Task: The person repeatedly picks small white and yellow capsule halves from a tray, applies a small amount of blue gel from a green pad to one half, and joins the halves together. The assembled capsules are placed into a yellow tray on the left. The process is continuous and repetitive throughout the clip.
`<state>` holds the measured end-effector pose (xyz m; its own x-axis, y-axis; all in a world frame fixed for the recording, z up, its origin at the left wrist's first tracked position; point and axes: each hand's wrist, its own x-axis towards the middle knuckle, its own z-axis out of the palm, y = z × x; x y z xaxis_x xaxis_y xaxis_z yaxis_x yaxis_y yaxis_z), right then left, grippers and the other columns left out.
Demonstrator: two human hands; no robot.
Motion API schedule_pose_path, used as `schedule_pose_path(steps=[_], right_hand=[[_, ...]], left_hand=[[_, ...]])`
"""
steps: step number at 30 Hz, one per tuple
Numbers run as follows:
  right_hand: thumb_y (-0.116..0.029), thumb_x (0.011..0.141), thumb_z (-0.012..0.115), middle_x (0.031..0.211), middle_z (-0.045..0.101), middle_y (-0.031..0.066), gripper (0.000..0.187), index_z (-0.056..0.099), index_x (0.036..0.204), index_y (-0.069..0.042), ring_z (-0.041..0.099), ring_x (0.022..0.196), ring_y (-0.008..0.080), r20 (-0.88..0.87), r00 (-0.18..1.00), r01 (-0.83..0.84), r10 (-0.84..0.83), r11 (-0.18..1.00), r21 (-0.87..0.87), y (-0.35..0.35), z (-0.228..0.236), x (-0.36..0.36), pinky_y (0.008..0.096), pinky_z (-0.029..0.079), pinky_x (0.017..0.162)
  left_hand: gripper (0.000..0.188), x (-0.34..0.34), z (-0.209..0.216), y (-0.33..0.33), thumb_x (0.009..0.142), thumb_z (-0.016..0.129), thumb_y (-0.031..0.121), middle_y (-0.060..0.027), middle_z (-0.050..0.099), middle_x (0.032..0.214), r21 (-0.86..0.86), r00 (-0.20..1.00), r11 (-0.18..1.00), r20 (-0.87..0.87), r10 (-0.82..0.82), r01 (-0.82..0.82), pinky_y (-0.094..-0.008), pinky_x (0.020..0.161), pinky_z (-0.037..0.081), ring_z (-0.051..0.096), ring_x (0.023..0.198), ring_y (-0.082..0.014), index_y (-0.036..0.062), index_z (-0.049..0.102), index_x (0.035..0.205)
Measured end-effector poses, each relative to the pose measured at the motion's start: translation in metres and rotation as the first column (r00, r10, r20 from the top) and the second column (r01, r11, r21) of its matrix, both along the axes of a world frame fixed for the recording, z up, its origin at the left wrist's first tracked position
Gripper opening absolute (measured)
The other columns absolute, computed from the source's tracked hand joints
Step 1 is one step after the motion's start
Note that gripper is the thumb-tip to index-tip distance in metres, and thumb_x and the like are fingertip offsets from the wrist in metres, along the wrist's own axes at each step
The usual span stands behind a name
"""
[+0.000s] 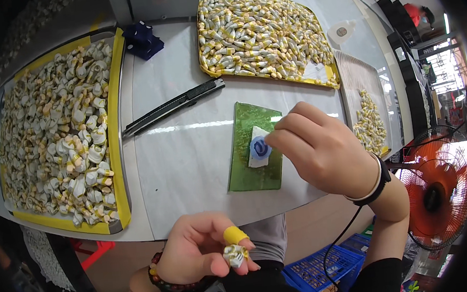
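Near the table's front edge, my left hand [206, 252] pinches a small white-and-yellow piece [235, 255] between thumb and fingers. Yellow tape [234, 235] wraps one of its fingers. My right hand [321, 150] is closed in a pinch beside a blob of blue paste [259, 148]; whatever its fingertips hold, if anything, is hidden. The paste sits on a white patch [258, 163] on a green glass plate [247, 180]. A large tray [117, 182] at the left is full of loose white, yellow and pinkish pieces.
Behind the plate stands a yellow-edged tray [272, 78] of similar slim pieces. A shallower tray [356, 70] at the right holds a smaller heap. A black box cutter [175, 105] and dark blue cloth [143, 40] lie on the table. An orange fan [435, 196] stands at far right.
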<state>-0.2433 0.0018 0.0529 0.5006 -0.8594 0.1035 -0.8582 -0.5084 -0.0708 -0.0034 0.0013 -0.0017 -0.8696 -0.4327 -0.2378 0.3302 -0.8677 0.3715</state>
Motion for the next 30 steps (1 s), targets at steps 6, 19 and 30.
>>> schedule_pose_path(steps=[6, 19, 30], right_hand=[[-0.007, 0.063, 0.058, 0.071, 0.046, 0.0064, 0.013, 0.051, 0.073, -0.002, 0.050, 0.071, 0.0207, 0.040, 0.999, -0.030, 0.028, 0.998, 0.048, 0.002, 0.002, 0.004, 0.0292, 0.046, 0.056], [-0.003, 0.067, 0.071, 0.070, 0.061, 0.0055, 0.006, 0.068, 0.070, -0.005, 0.057, 0.056, 0.0170, 0.732, 0.676, -0.075, 0.090, 0.996, -0.054, 0.023, 0.020, 0.024, 0.0245, 0.047, 0.047], [-0.004, 0.071, 0.067, 0.081, 0.059, 0.0134, 0.017, 0.061, 0.083, 0.006, 0.058, 0.064, 0.0227, 0.741, 0.623, -0.261, 0.251, 0.959, -0.106, 0.023, 0.013, 0.017, 0.0279, 0.049, 0.055]], left_hand=[[0.048, -0.007, 0.003, 0.001, 0.071, 0.074, 0.038, -0.0136, 0.062, 0.067, -0.003, 0.999, 0.999, 0.007, -0.034, 0.034, -0.0474, 0.066, 0.056, 0.062, 0.066, -0.0263, -0.0028, 0.055, 0.089], [0.041, -0.017, -0.006, 0.000, 0.087, 0.060, 0.036, -0.0079, 0.059, 0.080, 0.223, 0.912, 0.911, -0.307, -0.272, 0.346, -0.0369, 0.080, 0.050, 0.061, 0.076, -0.0153, -0.0011, 0.048, 0.099], [0.032, -0.023, -0.007, 0.009, 0.090, 0.057, 0.030, -0.0067, 0.057, 0.079, 0.254, 0.880, 0.867, -0.334, -0.337, 0.429, -0.0363, 0.078, 0.051, 0.060, 0.075, -0.0147, 0.0000, 0.051, 0.098]])
